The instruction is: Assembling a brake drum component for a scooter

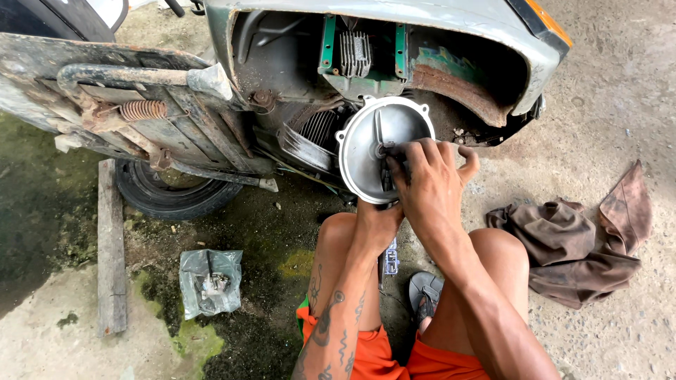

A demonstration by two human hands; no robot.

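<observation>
One package only: crumpled clear plastic bag (210, 281), greyish, small metal parts inside, lying on the damp mossy concrete floor (63, 345) lower left, beside a wooden plank (111, 246), near the tyre (169, 197).

At your 3 o'clock lies a brown rag (577, 239); at 8 o'clock, a plastic bag (210, 281), wooden plank (111, 246) and tyre (169, 197).

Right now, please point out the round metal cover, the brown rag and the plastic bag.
round metal cover (366, 137): head view, its bare upper left face.
brown rag (574, 246): head view, middle of the crumpled cloth.
plastic bag (210, 281): head view, its centre.
</observation>
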